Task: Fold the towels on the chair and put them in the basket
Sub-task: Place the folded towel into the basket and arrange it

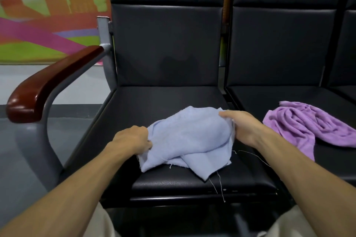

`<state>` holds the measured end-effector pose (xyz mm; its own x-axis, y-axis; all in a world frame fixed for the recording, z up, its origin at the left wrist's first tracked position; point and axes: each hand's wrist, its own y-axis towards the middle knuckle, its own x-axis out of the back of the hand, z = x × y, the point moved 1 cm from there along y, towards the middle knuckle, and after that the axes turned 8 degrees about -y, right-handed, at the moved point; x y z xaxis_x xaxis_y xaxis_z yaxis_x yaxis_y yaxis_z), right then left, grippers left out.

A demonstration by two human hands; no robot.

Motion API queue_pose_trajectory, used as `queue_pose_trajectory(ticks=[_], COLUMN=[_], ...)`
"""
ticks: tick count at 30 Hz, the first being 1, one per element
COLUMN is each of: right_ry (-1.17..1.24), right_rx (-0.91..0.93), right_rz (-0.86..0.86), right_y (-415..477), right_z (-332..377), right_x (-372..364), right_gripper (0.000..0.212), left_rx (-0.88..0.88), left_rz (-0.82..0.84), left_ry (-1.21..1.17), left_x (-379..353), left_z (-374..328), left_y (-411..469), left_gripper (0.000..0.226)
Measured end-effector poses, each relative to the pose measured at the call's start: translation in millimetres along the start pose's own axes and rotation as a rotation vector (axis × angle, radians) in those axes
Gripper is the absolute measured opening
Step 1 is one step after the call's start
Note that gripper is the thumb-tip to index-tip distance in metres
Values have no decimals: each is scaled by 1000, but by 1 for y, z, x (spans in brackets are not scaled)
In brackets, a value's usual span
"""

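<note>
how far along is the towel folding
Done: nothing visibly; no folded towel shows and no basket is in view. In hand: the left hand and right hand grip opposite edges of the crumpled blue towel on the chair seat. Left: folding it, then the purple towel, which lies bunched on the neighbouring seat, and putting both away.

Black chair seat [146, 102]: blue towel [185, 140]; neighbouring seat [269, 98]: purple towel [306, 123]

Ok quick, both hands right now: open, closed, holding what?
Left hand: grips the left edge of the light blue towel.
Right hand: fingers curled over the same towel's right edge, holding it.
</note>
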<state>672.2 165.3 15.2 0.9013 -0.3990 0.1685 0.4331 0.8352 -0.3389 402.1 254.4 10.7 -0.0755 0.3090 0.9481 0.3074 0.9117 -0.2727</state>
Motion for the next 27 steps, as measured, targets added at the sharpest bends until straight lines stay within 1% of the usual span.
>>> queue_pose_trajectory(ticks=[1,2,3,4,5,6,7,8,9,10,11,12,13,15,16,17,19,21,23,25,27], right_ry=[76,159,245,332,412,475,507,512,503,496,501,507,514,512,519,532,556,569,568,543,522], right_rx=[0,-2,-8,-16,-21,-19,-10,1,10,19,23,22,15,-22,-41,-62,-112,-158,-194,-192,-200], right_rz=[7,6,-10,-27,-48,-73,-103,-126,-141,-145,-137,-122,-105,-67,-37,-12,-8,-49,-78,-59,-50], right_y=[1,1,2,3,3,3,4,5,7,9,9,3,-4,-13,-15,-17,-18,-18,-19,-24,-29], right_z=[0,1,2,1,1,1,1,-1,-3,-5,-6,-4,-1,2,1,0,-3,-6,-9,-8,-7], right_x=[0,0,3,6,10,14,17,20,24,27,28,27,24,21,22,22,26,31,36,38,37], right_gripper=[34,35,35,35,35,35,39,46,55,62,65,65,59,40,34,32,23,12,8,11,12], left_rx=[-10,-20,-31,-33,-7,52,128,189,227,249,258,259,250,217,200,164,84,64,91,95,83], left_rz=[-9,-24,-50,-96,-150,-184,-160,-77,34,121,156,150,144,146,169,204,229,157,38,-39,-48], left_ry=[-9,-85,-223,-428,-705,-1030,-1346,-1612,-1812,-1963,-2072,-2140,-2177,-2210,-2225,-2224,-2116,-2023,-1996,-1943,-1914], left_x=[-1,-1,0,3,6,9,12,15,17,18,19,20,21,20,20,20,19,17,16,18,18], left_z=[0,2,4,6,10,13,16,19,20,22,22,23,21,18,17,16,16,20,26,31,35], left_y=[0,1,3,4,6,6,5,3,-1,-3,-4,-3,-4,-5,-5,-7,-5,-1,2,1,-1], left_gripper=[16,19,23,28,32,33,34,34,36,38,38,37,36,32,28,23,12,19,16,9,10])
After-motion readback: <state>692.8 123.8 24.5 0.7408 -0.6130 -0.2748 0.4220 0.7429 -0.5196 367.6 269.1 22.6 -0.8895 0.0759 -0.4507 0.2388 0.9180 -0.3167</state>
